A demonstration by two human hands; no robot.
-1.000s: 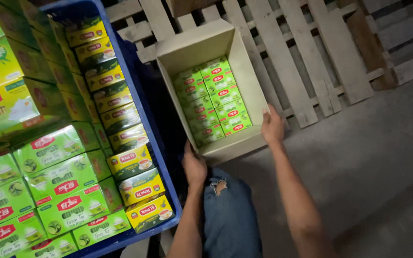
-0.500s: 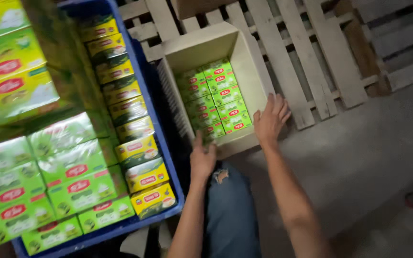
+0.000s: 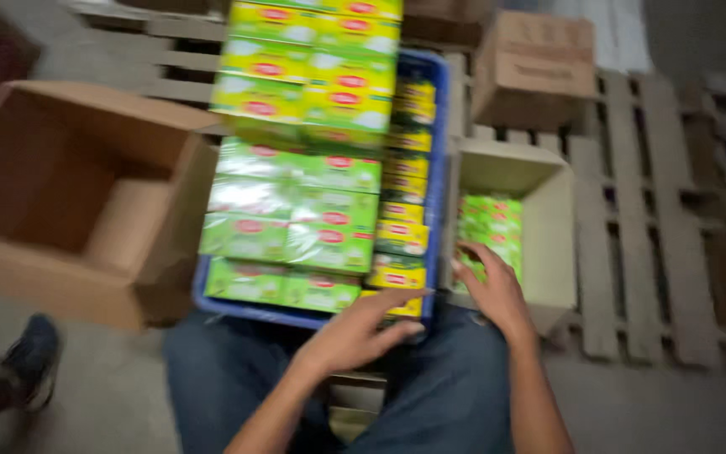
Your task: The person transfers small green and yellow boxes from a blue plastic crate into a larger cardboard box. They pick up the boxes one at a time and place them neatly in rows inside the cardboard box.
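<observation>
Head view: the left hand [image 3: 355, 332], fingers spread and holding nothing, reaches for the yellow packs [image 3: 401, 240] at the near end of the blue crate [image 3: 440, 168], while the right hand [image 3: 493, 290], also open, rests on the green packs [image 3: 489, 231] inside the small carton [image 3: 560, 227] on the pallet [image 3: 623, 252]. In my judgement, a pack is best pinched by its short sides and laid flush against those already packed. I count two hands, one crate, three cartons and one shoe [image 3: 31, 361]; blur makes the packs uncountable.
</observation>
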